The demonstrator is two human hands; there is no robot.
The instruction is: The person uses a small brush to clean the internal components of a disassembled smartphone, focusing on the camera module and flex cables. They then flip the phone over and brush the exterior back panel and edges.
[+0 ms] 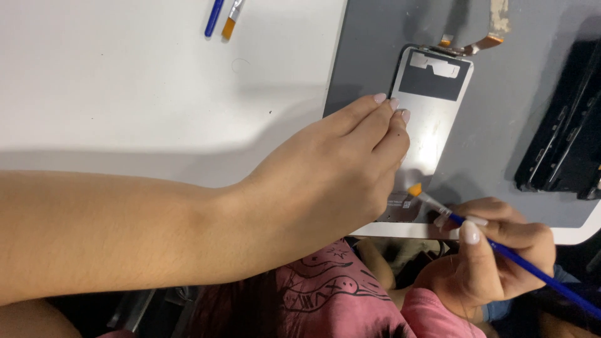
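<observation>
Centrally, a panel (432,119), thin, silvery and rectangular, was laid flat on a grey mat (519,94), with a dark patch and white strips near its far end and a copper-coloured ribbon (477,45) trailing from that end. The left hand (332,175) was stretched across from the left and rested on the panel's left edge; its fingers (375,109) were pressed together and extended, the tips being laid on the metal about halfway along, so that most of the panel's surface was left bare to the right of them. A brush (501,247) with a blue handle was pinched in the right hand (494,256) between thumb and curled fingers, and its orange bristles were set against the panel's near end, just below the left hand's knuckles. Dark frames (563,138) were stacked on the mat's right side, well apart from the panel. Two more brushes (223,15) were seen lying on the white table (125,94) at the far left. A pink garment (332,294) was visible below the table edge.
</observation>
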